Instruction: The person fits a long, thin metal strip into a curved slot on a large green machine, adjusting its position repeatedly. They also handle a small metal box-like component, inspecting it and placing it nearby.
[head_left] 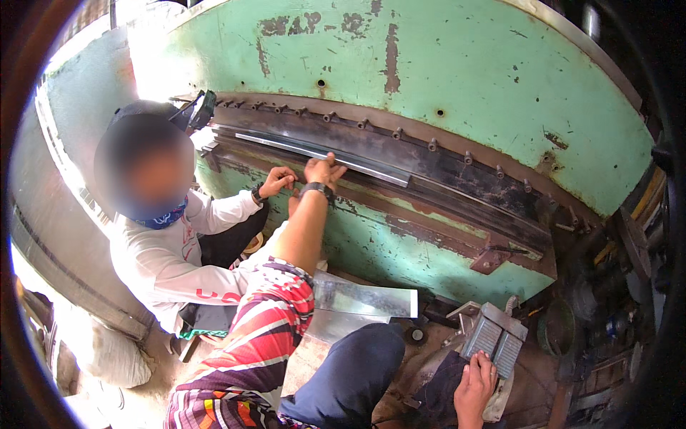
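A long, bent sheet-metal strip (364, 170) lies along the dark bed of a green press brake (436, 64). My left hand (325, 171), with a dark watch on its wrist, is at the strip's lower edge, its fingers curled against the metal. Low on the right, my right hand (475, 390) rests its fingers on the front of a grey ribbed double foot pedal (493, 339). Those fingers are stretched out and hold nothing. Just left of my left hand is a co-worker's hand (279, 181), its fingers bent near the bed's edge.
A co-worker (171, 264) in a white long-sleeved top crouches at the left of the machine. Flat shiny metal sheets (364, 299) lie below the bed, beside my knee (357, 365). A bracket (493, 257) juts from the bed's right end. Dark clutter fills the right side.
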A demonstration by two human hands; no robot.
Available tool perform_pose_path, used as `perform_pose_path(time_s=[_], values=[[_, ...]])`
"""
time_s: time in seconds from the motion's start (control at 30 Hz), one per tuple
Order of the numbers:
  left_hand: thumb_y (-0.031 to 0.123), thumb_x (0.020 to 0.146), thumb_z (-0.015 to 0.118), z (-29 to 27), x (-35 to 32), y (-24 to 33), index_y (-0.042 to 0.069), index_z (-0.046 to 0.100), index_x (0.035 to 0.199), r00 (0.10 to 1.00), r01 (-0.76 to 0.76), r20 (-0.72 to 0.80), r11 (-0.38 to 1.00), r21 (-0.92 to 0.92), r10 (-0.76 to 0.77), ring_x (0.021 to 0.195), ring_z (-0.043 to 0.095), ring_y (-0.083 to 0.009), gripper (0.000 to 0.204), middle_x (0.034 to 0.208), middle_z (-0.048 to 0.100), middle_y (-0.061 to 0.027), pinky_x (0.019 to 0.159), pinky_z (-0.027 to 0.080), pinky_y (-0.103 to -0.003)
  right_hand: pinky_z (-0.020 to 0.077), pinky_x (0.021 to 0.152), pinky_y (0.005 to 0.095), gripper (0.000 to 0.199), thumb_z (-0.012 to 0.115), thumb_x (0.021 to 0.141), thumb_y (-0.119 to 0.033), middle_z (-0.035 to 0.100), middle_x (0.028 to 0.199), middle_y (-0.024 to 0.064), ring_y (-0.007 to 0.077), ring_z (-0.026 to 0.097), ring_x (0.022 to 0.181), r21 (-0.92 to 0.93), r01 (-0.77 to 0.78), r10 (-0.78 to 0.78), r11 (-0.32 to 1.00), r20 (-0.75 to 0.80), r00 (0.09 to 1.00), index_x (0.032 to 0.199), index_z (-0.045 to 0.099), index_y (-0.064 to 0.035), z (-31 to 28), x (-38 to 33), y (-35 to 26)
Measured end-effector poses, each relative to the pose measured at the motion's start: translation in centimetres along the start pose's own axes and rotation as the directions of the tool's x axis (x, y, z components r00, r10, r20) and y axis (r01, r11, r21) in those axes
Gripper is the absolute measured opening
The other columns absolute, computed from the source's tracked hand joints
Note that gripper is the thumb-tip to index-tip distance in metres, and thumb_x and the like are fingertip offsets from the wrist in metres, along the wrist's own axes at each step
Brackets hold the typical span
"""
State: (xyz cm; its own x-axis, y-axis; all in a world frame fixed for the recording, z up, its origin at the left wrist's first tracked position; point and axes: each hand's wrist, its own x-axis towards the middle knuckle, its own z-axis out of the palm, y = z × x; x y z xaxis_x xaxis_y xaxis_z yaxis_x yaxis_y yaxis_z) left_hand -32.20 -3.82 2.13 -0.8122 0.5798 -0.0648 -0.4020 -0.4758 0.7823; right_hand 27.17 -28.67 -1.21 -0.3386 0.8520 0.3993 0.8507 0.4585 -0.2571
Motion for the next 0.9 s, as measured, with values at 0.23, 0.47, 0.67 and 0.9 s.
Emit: perform_pose_path(time_s=[0.23, 0.47, 0.67, 0.9], values=[[0.001, 0.097, 0.064, 0.2, 0.1, 2.7, -0.009, 0.047, 0.120, 0.999, 0.052, -0.014, 0.998, -0.023, -0.052, 0.096, 0.068, -0.0383, 0.030, 0.112, 0.059, -0.0212, 0.081, 0.067, -0.050, 0.0402, 0.108, 0.0484, 0.031, 0.064, 0.093, -0.011, 0.063, 0.127, 0.0219, 0.0400, 0.056, 0.122, 0.050, -0.071, 0.067, 0.996, 0.069, 0.995, 0.117, 0.069, 0.0073, -2.6, 0.6, -0.2], [0.004, 0.097, 0.066, -2.5, 3.9, 3.1, -0.012, 0.053, 0.114, 1.000, 0.005, 0.009, 1.000, 0.003, -0.005, 0.093, 0.070, -0.0374, 0.026, 0.105, 0.063, -0.0202, 0.078, 0.068, -0.046, 0.0445, 0.103, 0.0394, 0.033, 0.059, 0.102, -0.019, 0.065, 0.123, 0.0167, 0.0310, 0.060, 0.117, 0.209, -0.377, 0.428, 0.902, -0.322, 0.845, 0.121, 0.066, 0.0075, -6.4, -0.2, 8.0], [0.007, 0.097, 0.068, -5.0, 5.7, 5.8, -0.010, 0.056, 0.109, 0.985, -0.174, 0.036, 0.965, 0.196, 0.170, 0.090, 0.071, -0.0351, 0.024, 0.102, 0.063, -0.0182, 0.077, 0.068, -0.044, 0.0478, 0.104, 0.0419, 0.058, 0.062, 0.102, -0.041, 0.064, 0.134, 0.0220, 0.0343, 0.061, 0.123, 0.409, -0.641, 0.744, 0.649, -0.168, 0.647, 0.135, 0.060, 0.0064, -7.5, -2.2, 13.6], [0.013, 0.097, 0.070, -3.1, 4.3, 6.6, -0.008, 0.055, 0.109, 1.000, 0.006, -0.029, 0.998, 0.067, -0.004, 0.090, 0.070, -0.0390, 0.029, 0.102, 0.062, -0.0192, 0.080, 0.066, -0.050, 0.0446, 0.107, 0.0455, 0.069, 0.066, 0.097, -0.050, 0.063, 0.135, 0.0210, 0.0344, 0.059, 0.126, 0.738, -0.661, 0.849, 0.139, 0.255, 0.463, 0.136, 0.060, 0.0060, -5.0, -3.3, 15.2]])
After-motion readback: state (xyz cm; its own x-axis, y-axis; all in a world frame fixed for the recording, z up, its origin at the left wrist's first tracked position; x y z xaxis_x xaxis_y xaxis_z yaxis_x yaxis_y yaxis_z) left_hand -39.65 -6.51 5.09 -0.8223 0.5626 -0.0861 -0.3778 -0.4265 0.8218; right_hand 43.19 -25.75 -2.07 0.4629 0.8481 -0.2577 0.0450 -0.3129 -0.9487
